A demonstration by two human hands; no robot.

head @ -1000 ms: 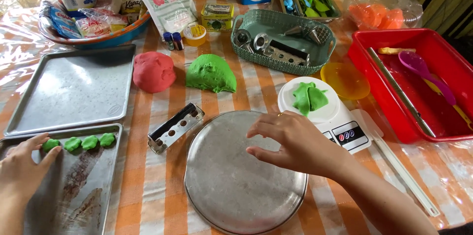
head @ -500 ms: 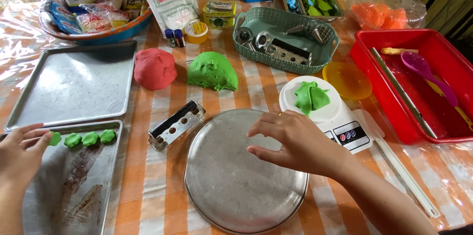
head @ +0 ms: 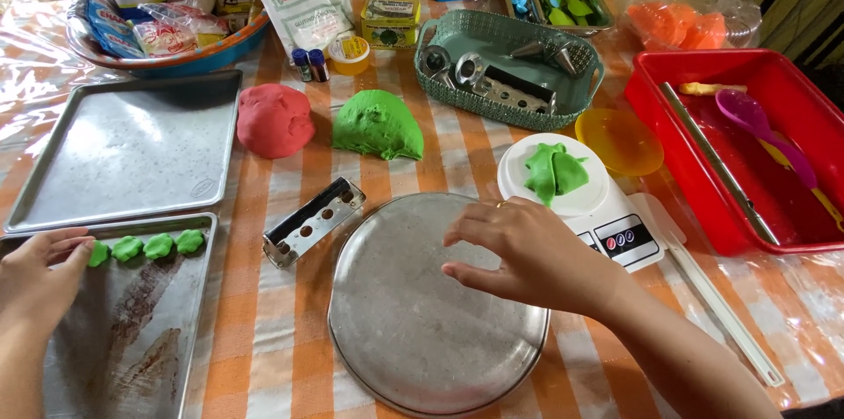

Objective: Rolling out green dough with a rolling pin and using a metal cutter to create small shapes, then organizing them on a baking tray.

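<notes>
four small green dough pieces (head: 143, 247) are laid in a row along the top edge of a smeared metal baking tray (head: 132, 349) at the lower left; each is flattened and scalloped like a little flower, and they sit just beside one another. the leftmost piece is touched by the fingertips of the left hand (head: 35, 274). a round metal pan (head: 413, 331), dull and lightly floured, is set flat on the checked cloth at the centre front, its upper right part being overhung by the right hand (head: 527, 252), whose fingers are curled and held loosely.
</notes>
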